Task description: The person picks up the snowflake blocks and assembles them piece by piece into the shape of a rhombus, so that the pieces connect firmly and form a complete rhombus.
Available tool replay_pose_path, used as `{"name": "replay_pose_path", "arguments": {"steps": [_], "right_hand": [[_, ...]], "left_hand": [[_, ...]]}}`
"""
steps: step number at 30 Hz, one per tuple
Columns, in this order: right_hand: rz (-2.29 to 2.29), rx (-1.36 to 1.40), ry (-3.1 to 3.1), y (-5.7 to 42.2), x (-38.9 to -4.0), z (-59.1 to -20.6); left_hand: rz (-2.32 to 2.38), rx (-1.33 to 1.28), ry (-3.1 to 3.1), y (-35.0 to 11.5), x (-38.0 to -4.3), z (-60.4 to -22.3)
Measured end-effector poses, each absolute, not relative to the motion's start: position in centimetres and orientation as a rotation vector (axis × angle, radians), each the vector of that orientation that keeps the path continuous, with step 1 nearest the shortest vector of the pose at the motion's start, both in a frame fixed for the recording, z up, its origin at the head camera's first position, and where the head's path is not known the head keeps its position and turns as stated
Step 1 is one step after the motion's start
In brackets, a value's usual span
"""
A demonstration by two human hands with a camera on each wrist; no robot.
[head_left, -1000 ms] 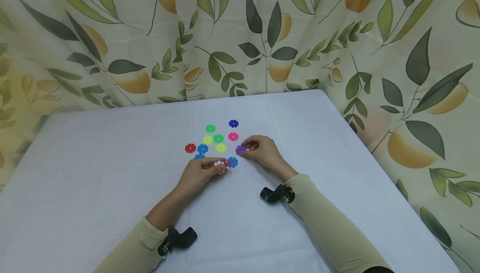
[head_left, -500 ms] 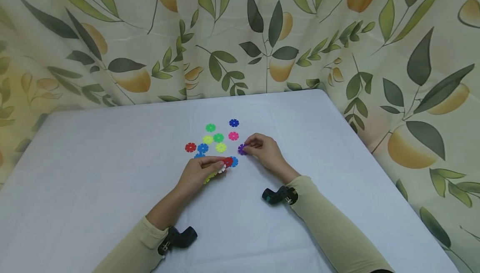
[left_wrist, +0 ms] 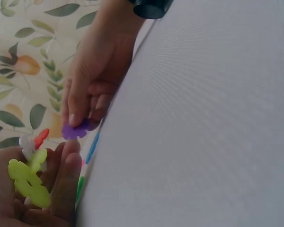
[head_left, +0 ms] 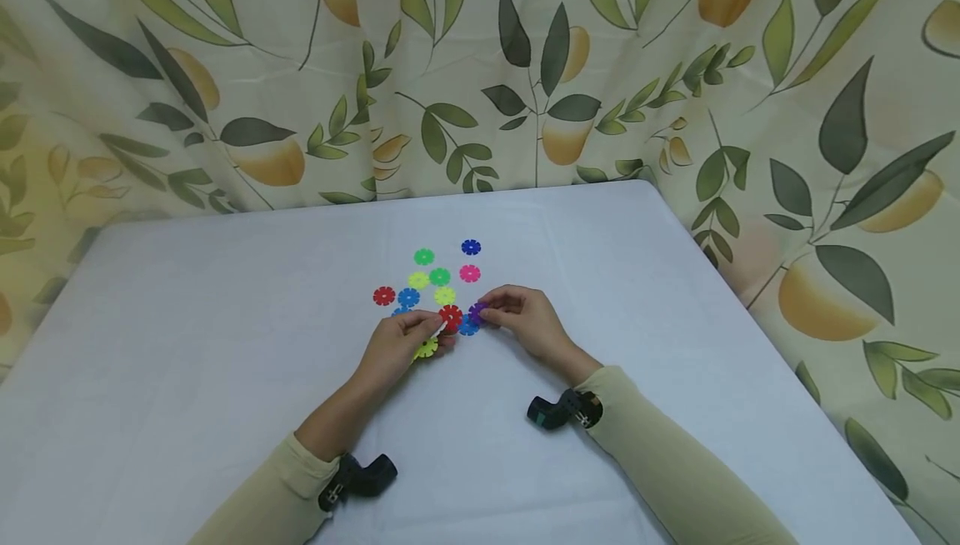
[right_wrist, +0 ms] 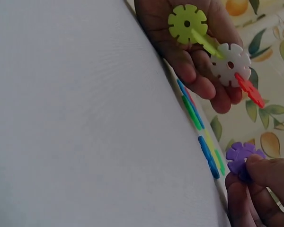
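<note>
My left hand (head_left: 390, 351) holds a chain of linked, notched plastic discs between thumb and fingers. A white disc (right_wrist: 230, 65) sits mid-chain, with a red disc (right_wrist: 249, 90) slotted at one end and two yellow-green discs (right_wrist: 187, 23) at the other. My right hand (head_left: 536, 324) pinches a purple notched disc (right_wrist: 236, 156) at its edge, thumb on top. In the head view the purple disc is just right of the red one, with a small gap between them. A blue disc (head_left: 468, 326) lies on the table behind and below both.
Several loose discs lie on the white-covered table (head_left: 225, 345) beyond the hands: red (head_left: 384, 296), blue (head_left: 408, 297), green (head_left: 423, 257), pink (head_left: 470, 273) and dark blue (head_left: 471, 247). A leaf-patterned curtain (head_left: 450, 70) hangs behind the table.
The right hand has shifted slightly nearer and left with the purple disc. The left hand has turned its chain, so the red disc now faces the head camera and a yellow-green disc shows more.
</note>
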State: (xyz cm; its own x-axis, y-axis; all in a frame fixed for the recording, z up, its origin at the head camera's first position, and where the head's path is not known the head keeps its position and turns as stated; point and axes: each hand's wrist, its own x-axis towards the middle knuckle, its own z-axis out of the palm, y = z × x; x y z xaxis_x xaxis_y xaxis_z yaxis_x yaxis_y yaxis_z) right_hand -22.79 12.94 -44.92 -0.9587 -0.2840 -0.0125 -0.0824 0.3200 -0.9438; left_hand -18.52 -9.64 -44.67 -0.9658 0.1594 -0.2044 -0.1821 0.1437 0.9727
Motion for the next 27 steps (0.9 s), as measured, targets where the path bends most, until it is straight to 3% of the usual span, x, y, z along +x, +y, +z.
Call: {"name": "replay_pose_path", "arguments": {"steps": [27], "right_hand": [[-1.767, -0.407, 2.392, 12.63, -21.97, -44.92]], "left_hand": [[1.829, -0.062, 2.225, -9.67, -18.53, -44.6]]}}
